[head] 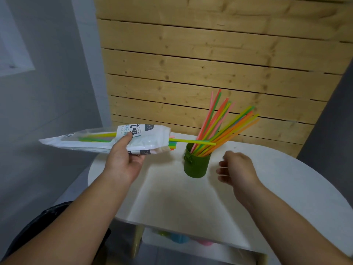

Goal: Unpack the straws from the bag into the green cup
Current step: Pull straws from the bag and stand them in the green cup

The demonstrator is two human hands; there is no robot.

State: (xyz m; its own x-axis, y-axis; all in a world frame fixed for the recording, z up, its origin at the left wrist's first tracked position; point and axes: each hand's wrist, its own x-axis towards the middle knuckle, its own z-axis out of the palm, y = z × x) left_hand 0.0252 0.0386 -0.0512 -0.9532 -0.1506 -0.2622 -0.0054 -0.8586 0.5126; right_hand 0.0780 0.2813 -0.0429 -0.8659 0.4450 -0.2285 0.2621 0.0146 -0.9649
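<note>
My left hand [124,159] grips a white printed plastic bag [91,140], held level above the table's left edge with its mouth facing right. A yellow straw [193,141] sticks far out of the mouth, its tip over the cup; several green, blue and orange straw ends [172,146] peek out below it. The green cup [196,163] stands upright on the white table and holds several orange, green, yellow and pink straws [223,127] leaning right. My right hand [236,167] hovers just right of the cup, fingers loosely curled, holding nothing.
The white round-edged table [267,197] stands against a wall of pale wooden slats [210,64]. A lower shelf under the table's front edge shows blurred green, blue and pink items [177,237]. Grey wall lies to the left.
</note>
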